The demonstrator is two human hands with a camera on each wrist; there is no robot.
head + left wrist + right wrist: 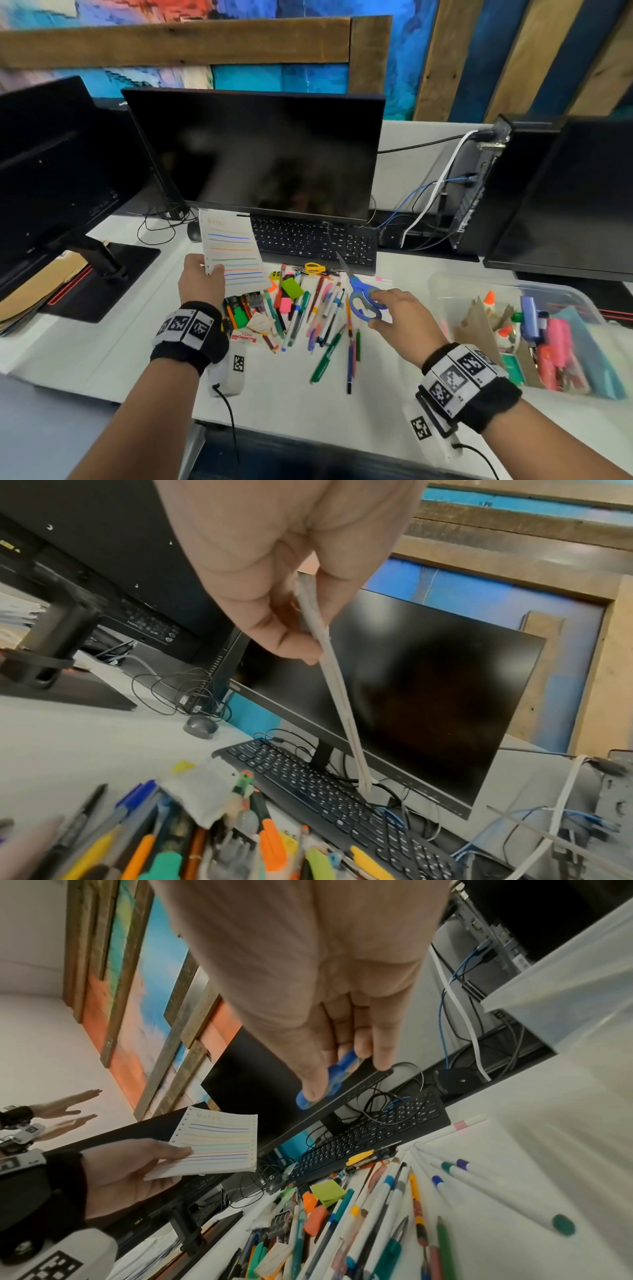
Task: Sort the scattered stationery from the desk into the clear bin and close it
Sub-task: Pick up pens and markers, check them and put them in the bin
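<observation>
Head view shows your left hand [202, 281] pinching a lined notepad [233, 253] at 10 o'clock, your right hand [400, 313] gripping blue scissors [363, 298] above the pen pile [308, 315]. The blades point outward; swinging them toward the clear bin [445, 284] at 3 o'clock could snag its wall. The bin stands lidless, partly filled, on the worktop [102, 349].

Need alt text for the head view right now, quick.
Right hand lifts blue scissors and left hand holds a lined notepad above scattered pens on a white desk. The open clear bin, part filled, sits right.
</observation>
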